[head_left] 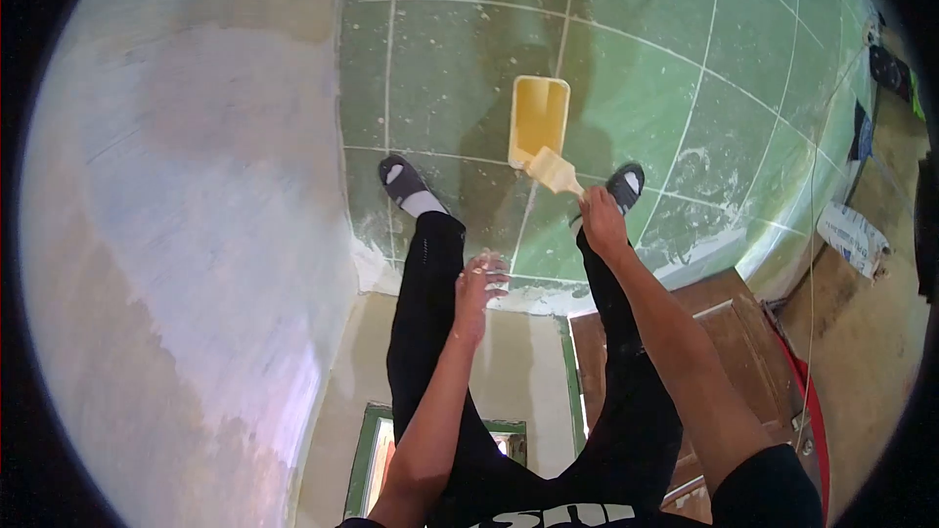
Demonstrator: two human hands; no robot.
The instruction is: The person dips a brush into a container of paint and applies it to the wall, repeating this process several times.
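My right hand [603, 222] is closed round the handle of a broad, flat cream-coloured scraper [554, 172]. Its wide end overlaps the near rim of a yellow rectangular tub [539, 115], which stands on the floor in front of my feet. Pale paste coats the inside of the tub. My left hand [479, 280] hangs in front of my leg with nothing in it, its fingers apart and smeared with whitish paste.
Green tiles [646, 68] with pale splashes make up the floor. On the left rises a wall [215, 196] with a whitish patch. A printed white sack [853, 238] lies at the right, near a hanging cord [812, 274]. Behind me stands a brown door [738, 332].
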